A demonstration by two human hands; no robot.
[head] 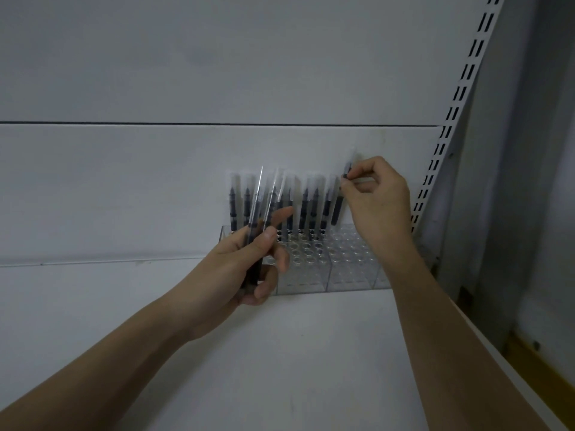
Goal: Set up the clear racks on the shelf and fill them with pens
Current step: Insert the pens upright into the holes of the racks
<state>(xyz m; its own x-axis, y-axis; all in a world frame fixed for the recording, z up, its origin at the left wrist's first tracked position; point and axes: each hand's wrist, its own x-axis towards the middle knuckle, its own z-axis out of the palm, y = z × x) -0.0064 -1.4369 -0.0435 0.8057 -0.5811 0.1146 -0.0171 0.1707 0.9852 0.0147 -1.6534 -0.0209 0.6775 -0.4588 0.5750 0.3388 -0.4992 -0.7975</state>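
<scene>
Our two hands reach forward over a white shelf (pixel 311 353), bare forearms stretching in from the bottom corners of the view. Our left hand (pixel 249 262) is curled around a small bundle of pens (pixel 256 225) in clear sleeves, gripping their dark lower ends; the bundle tilts up and slightly right, and the index finger sticks out straight toward the rack. Our right hand (pixel 378 197) is raised higher, with the wrist bent and the palm turned left. Its thumb and forefinger pinch the upper part of a single sleeved pen (pixel 342 194), which hangs nearly upright with its lower end just above the rack's right-hand holes.

The clear rack (pixel 314 275) stands at the back of the shelf, against the wall panel, and its top is a grid of round holes. A row of sleeved pens (pixel 289 206) already stands upright in the rear holes on the left part; the holes in front and to the right are open. A second clear section (pixel 354 272) adjoins it on the right.

Behind the shelf rises a pale grey back panel (pixel 217 73) with one dark horizontal seam. To the right, a white slotted upright (pixel 460 98) leans across the view, with a dim grey wall beyond it.
</scene>
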